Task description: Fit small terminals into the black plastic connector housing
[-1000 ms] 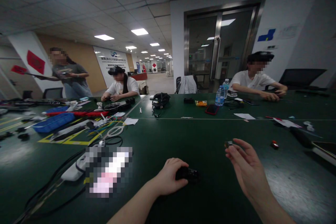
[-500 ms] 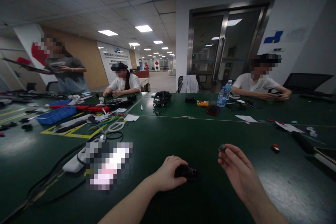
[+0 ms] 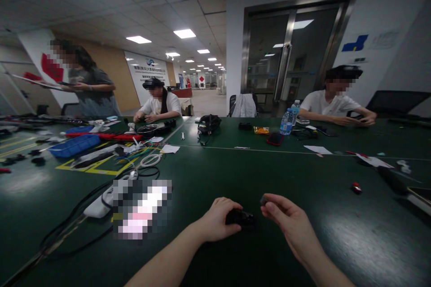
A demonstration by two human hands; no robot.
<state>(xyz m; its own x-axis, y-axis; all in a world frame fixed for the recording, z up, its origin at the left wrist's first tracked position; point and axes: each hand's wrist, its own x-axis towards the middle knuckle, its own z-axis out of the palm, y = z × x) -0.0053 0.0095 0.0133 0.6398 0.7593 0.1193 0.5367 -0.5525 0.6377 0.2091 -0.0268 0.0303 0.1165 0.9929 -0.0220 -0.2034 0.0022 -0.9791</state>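
Observation:
My left hand is closed around one end of a small black device that lies on the green table. Its thumb and fingers hide the left part, and its exact kind cannot be made out. Between the thumb and fingertips of my right hand is a small dark grey piece, too small to identify. That piece is held up just right of the black device, apart from it. Farther right on the table lies a small red and black item.
At left are a white power strip with cables, a blurred-out bright screen and a blue tray. Across the table stand water bottles near a black headset-like bundle. Two people sit opposite; another stands at far left.
My right hand has moved left and slightly down with the small dark piece, closer to the black device. My left hand keeps its place. The standing person has shifted right.

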